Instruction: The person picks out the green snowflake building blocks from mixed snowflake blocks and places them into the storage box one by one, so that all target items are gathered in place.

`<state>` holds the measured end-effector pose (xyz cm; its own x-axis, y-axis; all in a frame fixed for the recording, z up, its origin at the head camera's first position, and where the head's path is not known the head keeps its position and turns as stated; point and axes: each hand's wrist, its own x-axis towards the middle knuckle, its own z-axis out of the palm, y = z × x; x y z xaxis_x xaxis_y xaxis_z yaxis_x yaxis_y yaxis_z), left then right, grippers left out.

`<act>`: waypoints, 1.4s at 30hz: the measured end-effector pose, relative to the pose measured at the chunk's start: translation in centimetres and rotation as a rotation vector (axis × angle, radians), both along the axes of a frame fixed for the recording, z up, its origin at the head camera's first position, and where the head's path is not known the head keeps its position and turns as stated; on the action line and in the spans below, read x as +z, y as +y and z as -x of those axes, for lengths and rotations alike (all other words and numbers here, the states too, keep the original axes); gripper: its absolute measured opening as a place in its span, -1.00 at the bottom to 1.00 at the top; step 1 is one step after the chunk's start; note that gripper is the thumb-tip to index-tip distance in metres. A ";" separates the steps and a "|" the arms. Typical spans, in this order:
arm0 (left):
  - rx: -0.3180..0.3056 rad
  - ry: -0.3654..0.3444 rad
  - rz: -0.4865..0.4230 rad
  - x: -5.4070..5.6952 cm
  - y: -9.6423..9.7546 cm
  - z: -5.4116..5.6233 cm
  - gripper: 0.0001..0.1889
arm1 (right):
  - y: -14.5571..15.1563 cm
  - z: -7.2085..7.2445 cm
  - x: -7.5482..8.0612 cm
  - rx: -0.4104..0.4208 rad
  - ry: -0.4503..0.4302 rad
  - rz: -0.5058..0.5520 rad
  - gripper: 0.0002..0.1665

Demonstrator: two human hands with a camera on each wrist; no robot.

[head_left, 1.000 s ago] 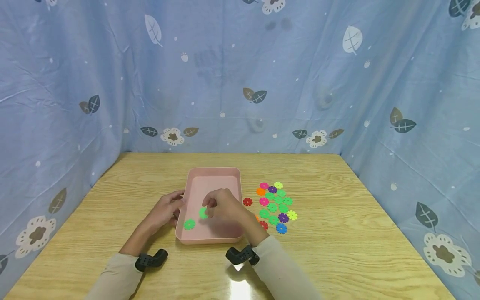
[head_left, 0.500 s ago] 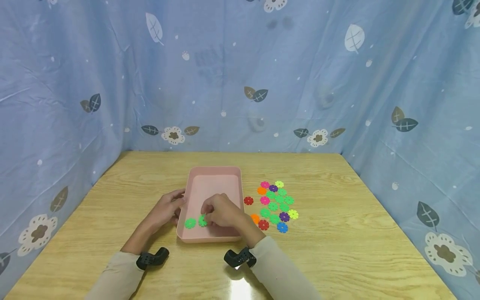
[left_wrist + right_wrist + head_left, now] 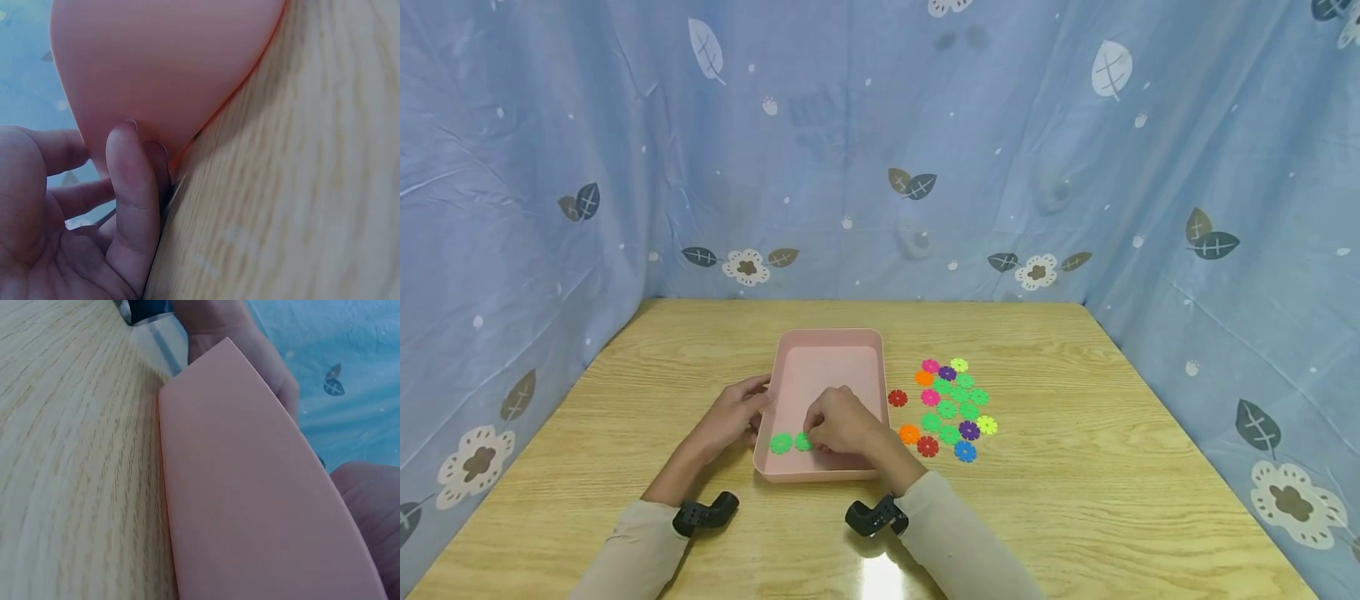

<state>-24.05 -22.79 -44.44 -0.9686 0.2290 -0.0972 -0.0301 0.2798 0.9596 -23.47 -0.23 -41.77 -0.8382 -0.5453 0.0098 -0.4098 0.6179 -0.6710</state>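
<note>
A shallow pink tray sits on the table, seen from above in the head view. My left hand holds its left wall; the left wrist view shows fingers against the outer side and others reaching over the rim. Over the tray's near half, my right hand pinches the edge of a green notched plastic disc at the tray floor. Beside it on the left lies another green disc. In the right wrist view, the tray wall covers much of my right hand, and its fingertips are hidden.
Right of the tray, several loose notched discs lie on the wooden table, among them a red disc near the tray's wall, a blue disc and an orange disc. A patterned blue curtain surrounds the table's back and sides.
My right hand has lowered the green disc to the tray floor and shifted it slightly left, near the other one. The left hand keeps its hold on the tray.
</note>
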 end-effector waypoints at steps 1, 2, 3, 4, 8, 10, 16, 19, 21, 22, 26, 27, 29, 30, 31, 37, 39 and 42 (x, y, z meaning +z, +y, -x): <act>-0.002 0.002 0.000 0.0 0.0 0.0 -0.42 | 0.0 0.0 0.0 0.001 0.003 -0.004 -0.79; -0.003 0.003 0.000 0.0 0.0 0.0 -0.42 | -0.1 0.0 0.0 0.000 0.004 -0.008 -0.81; -0.004 0.004 -0.002 0.0 0.0 0.0 -0.42 | -0.1 0.0 -0.1 -0.001 0.002 -0.011 -0.82; -0.006 0.004 -0.002 -0.1 0.0 0.0 -0.42 | -0.1 0.0 -0.1 -0.001 0.003 -0.014 -0.83; -0.006 0.004 -0.003 -0.1 0.0 0.0 -0.42 | -0.2 0.0 -0.1 0.001 0.016 -0.034 -0.86; -0.005 0.003 -0.003 -0.1 -0.1 0.0 -0.42 | -0.2 0.0 -0.1 0.004 0.036 -0.050 -0.86; -0.011 0.003 0.000 0.0 -0.1 -0.1 -0.41 | -0.2 0.0 -0.1 0.021 0.078 -0.078 -0.89; -0.015 0.007 -0.001 -0.1 -0.1 -0.1 -0.41 | -0.1 0.1 -0.1 0.028 0.074 -0.070 -0.90; -0.018 0.008 -0.004 0.0 -0.1 -0.1 -0.40 | 0.0 0.0 -0.1 0.031 0.074 -0.064 -0.90; -0.019 0.008 -0.006 0.0 -0.1 -0.1 -0.40 | 0.0 0.1 -0.1 0.032 0.076 -0.063 -0.90; -0.023 0.007 -0.014 0.0 -0.1 -0.2 -0.40 | 0.0 0.0 -0.1 0.033 0.079 -0.062 -0.90; -0.024 0.006 -0.017 0.0 -0.1 -0.2 -0.40 | 0.0 0.0 -0.1 0.033 0.078 -0.062 -0.90; -0.027 0.005 -0.020 0.0 -0.1 -0.2 -0.39 | -0.1 0.0 -0.1 0.031 0.077 -0.062 -0.89; -0.028 0.005 -0.021 0.0 -0.2 -0.2 -0.39 | -0.1 0.0 -0.2 0.030 0.076 -0.063 -0.89; -0.027 0.005 -0.022 0.0 -0.2 -0.2 -0.39 | -0.1 0.0 -0.2 0.027 0.075 -0.065 -0.89; -0.021 0.006 -0.015 0.0 -0.2 -0.2 -0.40 | -0.2 0.0 -0.2 0.018 0.070 -0.069 -0.89; -0.021 0.005 -0.015 0.0 -0.1 -0.1 -0.40 | -0.2 0.0 -0.3 0.020 0.071 -0.066 -0.89; -0.019 0.003 -0.017 0.1 -0.1 0.0 -0.40 | -0.2 0.1 -0.3 0.019 0.080 -0.062 -0.88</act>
<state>-24.01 -22.86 -44.33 -0.9643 0.2490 -0.0903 -0.0221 0.2640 0.9643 -23.53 -0.39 -42.04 -0.8256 -0.5626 0.0422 -0.4725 0.6487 -0.5966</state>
